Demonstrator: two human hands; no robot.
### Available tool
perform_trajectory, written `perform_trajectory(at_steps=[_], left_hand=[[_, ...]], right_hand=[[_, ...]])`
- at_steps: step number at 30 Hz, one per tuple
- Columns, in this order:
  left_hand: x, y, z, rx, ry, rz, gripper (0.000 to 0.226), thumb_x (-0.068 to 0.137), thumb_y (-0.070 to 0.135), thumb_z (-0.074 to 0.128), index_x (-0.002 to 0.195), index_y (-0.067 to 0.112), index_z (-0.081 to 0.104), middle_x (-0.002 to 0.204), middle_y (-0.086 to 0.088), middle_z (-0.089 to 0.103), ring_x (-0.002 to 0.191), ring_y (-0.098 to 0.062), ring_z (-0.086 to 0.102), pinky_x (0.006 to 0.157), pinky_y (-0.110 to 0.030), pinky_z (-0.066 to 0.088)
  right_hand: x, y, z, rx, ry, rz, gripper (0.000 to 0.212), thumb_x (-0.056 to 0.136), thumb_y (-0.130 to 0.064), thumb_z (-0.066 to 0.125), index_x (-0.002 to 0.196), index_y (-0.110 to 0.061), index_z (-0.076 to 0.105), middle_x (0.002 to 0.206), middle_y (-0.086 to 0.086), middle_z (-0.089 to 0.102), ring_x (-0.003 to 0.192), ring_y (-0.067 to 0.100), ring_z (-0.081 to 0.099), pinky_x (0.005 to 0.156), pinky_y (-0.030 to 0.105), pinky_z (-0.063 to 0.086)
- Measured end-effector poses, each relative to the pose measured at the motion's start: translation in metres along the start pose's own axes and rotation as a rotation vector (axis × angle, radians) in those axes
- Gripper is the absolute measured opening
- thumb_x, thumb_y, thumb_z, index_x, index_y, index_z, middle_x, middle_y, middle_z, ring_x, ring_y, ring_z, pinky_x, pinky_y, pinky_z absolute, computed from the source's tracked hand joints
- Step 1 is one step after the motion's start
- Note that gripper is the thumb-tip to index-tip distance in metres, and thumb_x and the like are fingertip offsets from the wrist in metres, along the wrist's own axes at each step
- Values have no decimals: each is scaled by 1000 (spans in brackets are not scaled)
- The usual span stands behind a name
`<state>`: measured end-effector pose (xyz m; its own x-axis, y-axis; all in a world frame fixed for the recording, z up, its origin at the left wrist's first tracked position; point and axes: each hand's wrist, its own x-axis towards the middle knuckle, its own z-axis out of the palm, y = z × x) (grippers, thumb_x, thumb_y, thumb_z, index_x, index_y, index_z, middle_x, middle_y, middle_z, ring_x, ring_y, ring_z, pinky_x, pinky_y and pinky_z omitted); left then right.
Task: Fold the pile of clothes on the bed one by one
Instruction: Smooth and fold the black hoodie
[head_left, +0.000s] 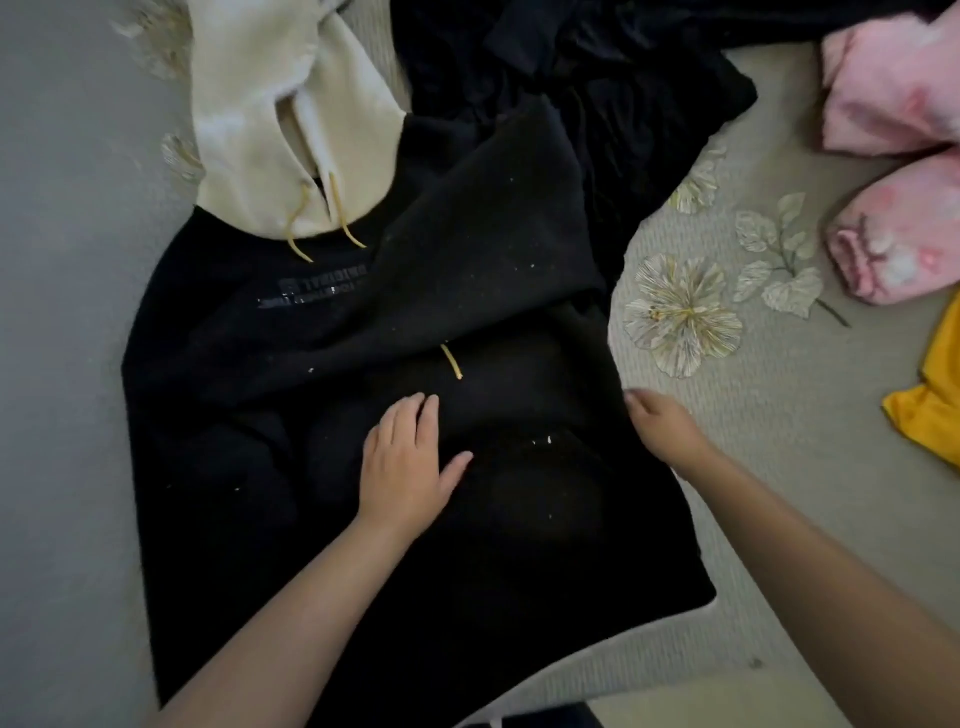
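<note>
Right now we are pressing our left hand (408, 457) flat, fingers straight, on the black hoodie (270, 467) spread on the bed (753, 467), while our right hand (660, 428) is gripping its right edge, fingertips hidden. Its sleeve is lying folded across the chest, so this piece seems partly done. Beyond, dark clothes (571, 78), a pink garment (893, 104) and a yellow one (935, 405) are waiting unfolded

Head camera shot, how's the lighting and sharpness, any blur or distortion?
Head view: dim, flat light, so the black hoodie loses its folds to near-solid dark; the left hand is fairly sharp, the right hand slightly smeared; wide-angle bending shows at the edges; the pink garment looks soft.
</note>
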<state>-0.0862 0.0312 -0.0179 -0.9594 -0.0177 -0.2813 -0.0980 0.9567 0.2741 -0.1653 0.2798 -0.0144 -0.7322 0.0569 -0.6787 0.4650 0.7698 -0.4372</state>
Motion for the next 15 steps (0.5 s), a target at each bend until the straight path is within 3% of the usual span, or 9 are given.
perform_trajectory(at_steps=[2, 4, 7, 9, 11, 13, 15], left_hand=[[0, 8, 11, 27, -208, -154, 50, 88, 36, 57, 127, 5, 49, 124, -11, 52, 115, -27, 49, 93, -37, 42], [3, 4, 16, 56, -200, -191, 31, 94, 29, 46, 112, 7, 58, 111, -9, 58, 104, -25, 52, 83, -35, 42], [3, -3, 4, 66, -85, 11, 13, 82, 8, 65, 74, -2, 66, 70, -16, 62, 65, -33, 61, 57, -39, 46], [-3, -5, -14, 201, 0, 181, 21, 63, 0, 80, 54, 0, 61, 48, -12, 54, 41, -28, 53, 41, -30, 41], [-10, -10, -36, 326, 40, 247, 28, 53, -3, 84, 46, 2, 57, 41, -10, 49, 34, -25, 48, 39, -23, 32], [-15, -21, -52, 412, 35, 237, 28, 52, -5, 83, 46, 1, 57, 41, -10, 50, 35, -25, 49, 42, -24, 30], [-18, -30, -67, 535, -90, 145, 14, 71, 0, 73, 61, 3, 64, 57, -9, 59, 54, -28, 58, 53, -31, 36]], right_hand=[[-20, 19, 3, 31, -136, 28, 27, 95, -13, 46, 116, -7, 61, 111, 10, 64, 99, 18, 58, 87, 25, 42], [-32, 27, 5, 44, -209, -10, 24, 93, -15, 52, 113, -9, 62, 104, 7, 66, 91, 14, 60, 80, 21, 44], [-36, 26, 13, -110, -227, -100, 22, 91, -19, 55, 102, -3, 65, 82, 8, 61, 77, 15, 54, 60, 19, 35], [-37, 22, 20, -175, -162, -125, 22, 90, -17, 55, 96, 3, 63, 77, 10, 56, 74, 18, 51, 58, 23, 28], [-39, 21, 18, -187, -13, -76, 20, 90, -16, 54, 95, 1, 62, 85, 17, 61, 82, 27, 57, 64, 26, 34], [-41, 25, 7, -161, 173, 9, 19, 90, -16, 52, 95, 0, 60, 93, 21, 64, 92, 34, 59, 73, 32, 41], [-43, 30, -6, -101, 276, 65, 18, 90, -15, 52, 93, 2, 59, 92, 23, 64, 92, 35, 58, 71, 32, 39]])
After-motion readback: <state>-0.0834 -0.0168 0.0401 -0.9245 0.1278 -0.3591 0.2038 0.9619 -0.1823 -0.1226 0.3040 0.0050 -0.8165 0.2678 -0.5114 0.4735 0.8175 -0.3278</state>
